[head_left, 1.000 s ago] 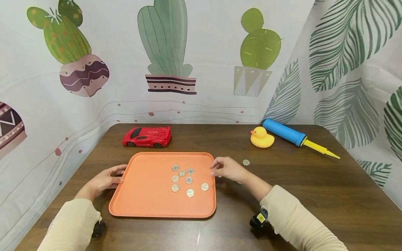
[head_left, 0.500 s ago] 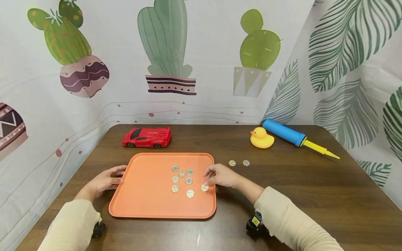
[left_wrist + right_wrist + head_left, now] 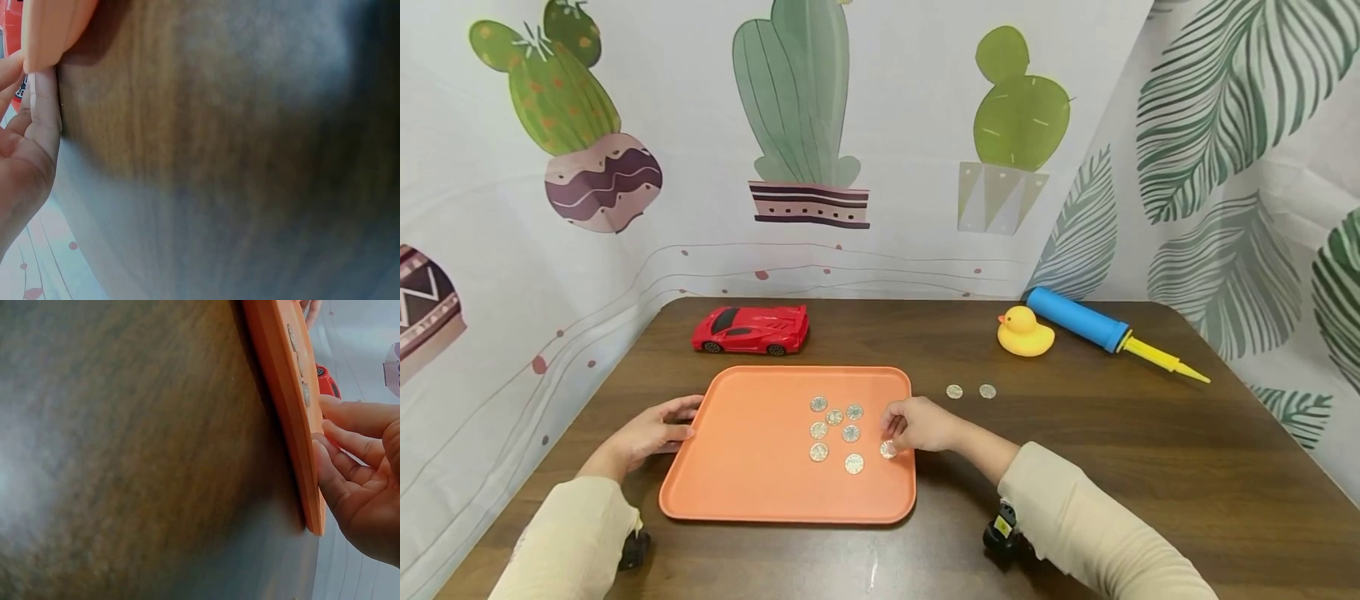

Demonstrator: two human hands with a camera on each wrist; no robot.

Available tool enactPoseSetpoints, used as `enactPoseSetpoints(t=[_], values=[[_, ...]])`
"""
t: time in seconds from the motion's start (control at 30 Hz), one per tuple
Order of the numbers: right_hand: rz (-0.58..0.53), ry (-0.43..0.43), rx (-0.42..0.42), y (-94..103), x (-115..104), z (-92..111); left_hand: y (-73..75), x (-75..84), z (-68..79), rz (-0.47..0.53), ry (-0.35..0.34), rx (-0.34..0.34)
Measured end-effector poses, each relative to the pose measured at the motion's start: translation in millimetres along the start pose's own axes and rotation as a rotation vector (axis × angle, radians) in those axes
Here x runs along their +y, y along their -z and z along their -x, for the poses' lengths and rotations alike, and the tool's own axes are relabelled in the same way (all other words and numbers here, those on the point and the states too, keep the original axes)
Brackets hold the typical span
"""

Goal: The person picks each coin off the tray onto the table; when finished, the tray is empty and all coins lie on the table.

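left hand (image 3: 651, 431), fingers loose, touches tray (image 3: 745, 454); right hand (image 3: 922, 423) touches coin (image 3: 885, 451), pinch unclear; poor purchase could let it slip.

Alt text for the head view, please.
Right hand at one of eight coins on an orange tray; left hand touching the tray's left edge. Two more coins lie on the table to the right, with a red car, yellow duck and blue pump farther back.

Room to pass lies over the left half of the orange rectangular tray (image 3: 741, 454) and in front; a shiny red toy car (image 3: 752, 329) stands behind; left hand (image 3: 651, 429) and right hand (image 3: 922, 423) obstruct its sides.
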State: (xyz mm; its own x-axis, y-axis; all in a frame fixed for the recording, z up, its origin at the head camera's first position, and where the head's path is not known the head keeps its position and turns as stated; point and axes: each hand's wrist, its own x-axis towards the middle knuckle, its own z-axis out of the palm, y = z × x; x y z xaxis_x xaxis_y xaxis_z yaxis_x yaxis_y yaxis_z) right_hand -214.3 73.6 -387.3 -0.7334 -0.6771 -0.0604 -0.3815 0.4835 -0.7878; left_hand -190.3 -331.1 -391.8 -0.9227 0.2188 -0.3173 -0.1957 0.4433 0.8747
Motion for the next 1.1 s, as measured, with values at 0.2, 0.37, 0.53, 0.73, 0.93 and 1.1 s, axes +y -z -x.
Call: enactPoseSetpoints(t=[0.2,0.37,0.53,0.73,0.93,1.1], values=[[0.105,0.019,-0.003,-2.5,-1,-1,-0.4,-0.1,0.4,0.01,-0.002,-0.004],[0.214,0.039,-0.004,-5.8,-1,-3,0.0,-0.3,0.2,0.009,-0.004,-0.007],[0.314,0.062,-0.009,-8.5,-2,-5,1.1,-2.5,-0.6,0.012,-0.012,-0.016],[0.364,0.079,0.0,-10.5,-4,-5,2.2,-4.4,-1.4,0.012,-0.007,-0.005],[0.364,0.075,0.003,-11.0,-6,-5,2.3,-4.5,-1.4,0.004,-0.011,-0.006],[0.31,0.083,0.003,-8.6,-7,-5,2.2,-3.1,-2.5,0.003,-0.003,-0.001]])
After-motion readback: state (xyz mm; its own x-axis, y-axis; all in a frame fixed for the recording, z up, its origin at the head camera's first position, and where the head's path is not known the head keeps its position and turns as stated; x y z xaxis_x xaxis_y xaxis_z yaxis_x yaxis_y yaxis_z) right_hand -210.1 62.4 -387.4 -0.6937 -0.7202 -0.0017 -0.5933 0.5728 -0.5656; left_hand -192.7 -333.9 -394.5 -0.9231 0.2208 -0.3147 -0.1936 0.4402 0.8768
